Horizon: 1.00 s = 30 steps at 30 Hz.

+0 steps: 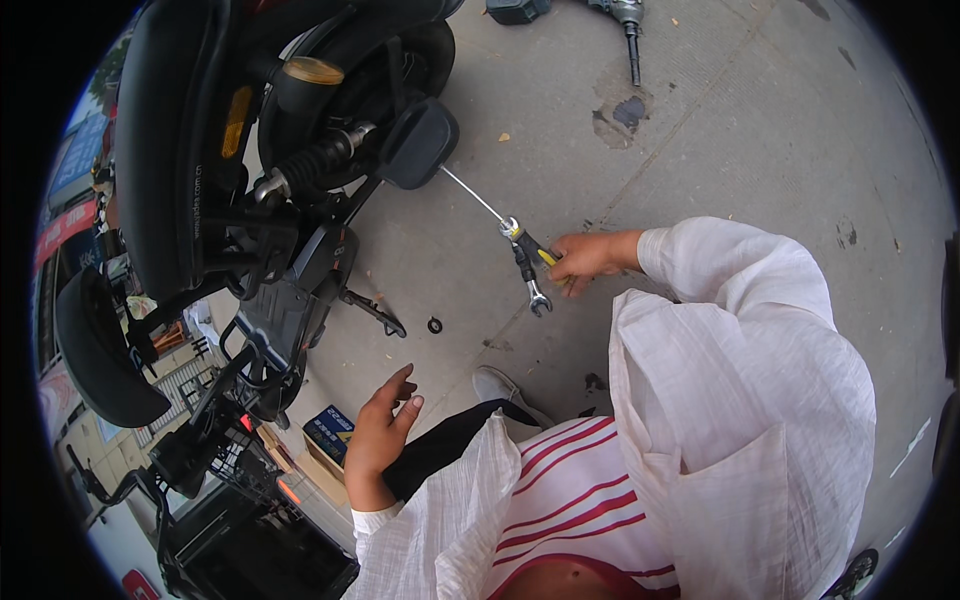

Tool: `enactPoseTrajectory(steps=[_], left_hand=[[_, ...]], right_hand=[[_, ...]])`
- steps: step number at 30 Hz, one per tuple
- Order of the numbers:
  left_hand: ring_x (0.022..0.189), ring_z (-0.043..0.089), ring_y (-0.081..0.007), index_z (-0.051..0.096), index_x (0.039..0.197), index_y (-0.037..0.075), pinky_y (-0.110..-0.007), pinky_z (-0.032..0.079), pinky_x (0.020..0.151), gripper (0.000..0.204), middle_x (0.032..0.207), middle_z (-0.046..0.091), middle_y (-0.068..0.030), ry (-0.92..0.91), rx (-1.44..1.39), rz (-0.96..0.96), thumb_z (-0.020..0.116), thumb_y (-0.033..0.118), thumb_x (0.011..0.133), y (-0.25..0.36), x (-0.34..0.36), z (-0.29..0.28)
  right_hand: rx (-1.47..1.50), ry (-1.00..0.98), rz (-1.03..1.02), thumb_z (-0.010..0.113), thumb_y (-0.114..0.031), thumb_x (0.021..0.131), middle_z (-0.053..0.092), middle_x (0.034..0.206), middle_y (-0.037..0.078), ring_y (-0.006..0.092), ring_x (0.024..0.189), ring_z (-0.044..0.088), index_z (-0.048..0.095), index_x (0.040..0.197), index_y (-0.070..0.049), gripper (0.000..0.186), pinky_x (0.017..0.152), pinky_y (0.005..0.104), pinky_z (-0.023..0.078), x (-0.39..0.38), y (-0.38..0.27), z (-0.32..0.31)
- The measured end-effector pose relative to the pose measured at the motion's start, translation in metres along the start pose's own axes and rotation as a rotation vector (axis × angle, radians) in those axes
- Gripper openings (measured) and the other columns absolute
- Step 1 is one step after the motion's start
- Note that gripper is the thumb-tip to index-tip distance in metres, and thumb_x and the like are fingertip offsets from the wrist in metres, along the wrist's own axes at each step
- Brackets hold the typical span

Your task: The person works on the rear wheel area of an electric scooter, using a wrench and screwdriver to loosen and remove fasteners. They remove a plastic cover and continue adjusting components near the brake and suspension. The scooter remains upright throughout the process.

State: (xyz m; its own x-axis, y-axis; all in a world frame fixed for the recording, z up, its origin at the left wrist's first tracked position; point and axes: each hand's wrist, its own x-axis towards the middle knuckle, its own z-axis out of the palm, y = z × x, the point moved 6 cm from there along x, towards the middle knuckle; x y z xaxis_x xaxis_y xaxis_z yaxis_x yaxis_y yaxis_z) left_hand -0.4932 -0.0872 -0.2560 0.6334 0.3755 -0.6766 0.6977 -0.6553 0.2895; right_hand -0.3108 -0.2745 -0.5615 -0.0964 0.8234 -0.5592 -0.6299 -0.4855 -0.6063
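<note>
My right hand [585,262] is closed round the yellow and black handle of a screwdriver [473,193]. Its long thin shaft points up and left, ending by a black rounded part low on the scooter [285,180]. Crossing the screwdriver near its handle is a double-ended wrench [524,268] with a dark middle; I cannot tell whether it lies on the ground or is held too. My left hand [383,425] hangs in the air before my knee, fingers apart and nothing in it. A small black ring [434,325] lies on the pavement between my hands.
The scooter's kickstand [375,312] reaches down to the paving. A cordless impact wrench [630,30] with a long socket lies at the far edge. Beside my left forearm stands a blue box [330,432] above an open cardboard carton [322,470]. My shoe [505,390] is below.
</note>
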Motion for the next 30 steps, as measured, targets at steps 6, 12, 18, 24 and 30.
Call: enactPoseTrajectory(steps=[6,12,18,24,30], left_hand=[[0.104,0.066,-0.0273,0.051,0.141,0.007,-0.038,0.051,0.092,0.050,0.112,0.068,-0.0165,0.003,-0.002,-0.010,0.065,0.023,0.096,-0.003,-0.003,0.000],[0.103,0.065,-0.0272,0.051,0.141,0.007,-0.038,0.050,0.092,0.050,0.112,0.068,-0.0160,0.004,0.000,-0.003,0.065,0.023,0.096,-0.001,-0.001,0.000],[0.104,0.065,-0.0273,0.051,0.142,0.008,-0.038,0.050,0.093,0.051,0.112,0.068,-0.0163,0.001,-0.010,-0.007,0.065,0.023,0.096,-0.002,-0.003,0.000],[0.106,0.065,-0.0277,0.051,0.142,0.008,-0.038,0.050,0.094,0.051,0.114,0.068,-0.0169,-0.003,-0.015,-0.010,0.065,0.023,0.096,0.001,-0.003,0.001],[0.107,0.065,-0.0278,0.051,0.142,0.008,-0.039,0.050,0.094,0.051,0.114,0.068,-0.0175,0.003,-0.006,-0.017,0.065,0.023,0.096,0.001,-0.005,0.000]], right_hand=[[-0.345,0.111,-0.014,0.079,-0.030,0.083,0.063,0.083,0.012,0.0190,0.070,0.067,0.056,0.102,0.006,0.047,0.060,0.0315,0.057,-0.009,-0.015,0.002],[-0.089,0.059,-0.004,0.081,-0.031,0.082,0.064,0.077,0.011,0.0176,0.062,0.063,0.056,0.101,0.006,0.048,0.052,0.0315,0.052,-0.003,-0.007,0.002],[-0.327,0.176,0.002,0.076,-0.023,0.082,0.061,0.075,0.007,0.0153,0.063,0.061,0.057,0.103,0.001,0.037,0.053,0.0301,0.052,-0.011,-0.014,0.003],[-0.151,0.004,-0.073,0.080,-0.027,0.081,0.065,0.080,0.009,0.0160,0.068,0.065,0.054,0.105,0.004,0.047,0.055,0.0304,0.053,-0.003,-0.009,0.005],[-0.360,0.123,-0.078,0.074,-0.023,0.082,0.065,0.080,0.009,0.0164,0.067,0.064,0.055,0.105,0.002,0.039,0.055,0.0306,0.051,-0.012,-0.018,0.007]])
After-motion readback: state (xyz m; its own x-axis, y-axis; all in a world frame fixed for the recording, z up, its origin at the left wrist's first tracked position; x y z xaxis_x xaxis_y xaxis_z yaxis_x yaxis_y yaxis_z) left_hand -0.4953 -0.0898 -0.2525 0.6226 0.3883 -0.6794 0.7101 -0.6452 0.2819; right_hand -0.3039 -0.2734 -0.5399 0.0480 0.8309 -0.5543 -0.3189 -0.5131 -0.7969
